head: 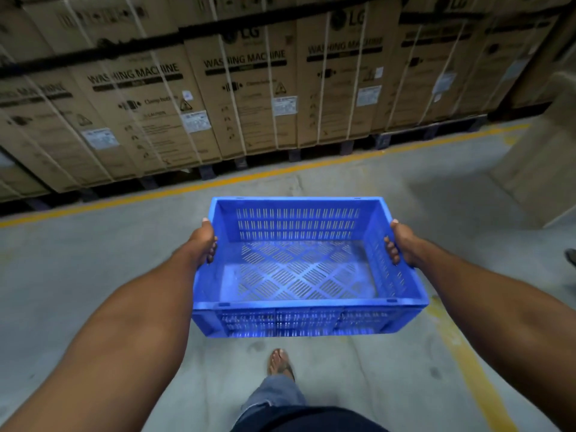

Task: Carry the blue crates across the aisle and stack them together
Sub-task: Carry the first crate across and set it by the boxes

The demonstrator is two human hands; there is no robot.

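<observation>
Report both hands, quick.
Left hand: grips the crate's left rim, fingers curled inside.
Right hand: grips the crate's right rim the same way.

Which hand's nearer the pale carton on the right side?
Right. The right hand grips the blue crate by the wall on the pale carton side; the left hand grips the opposite wall, farther off.

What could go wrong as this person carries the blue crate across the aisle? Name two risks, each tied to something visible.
1. The blue crate hides the floor ahead of the sandalled foot, so a trip is possible.
2. The left hand and right hand grip only the end rims; a slip could drop the crate onto bare toes.
</observation>
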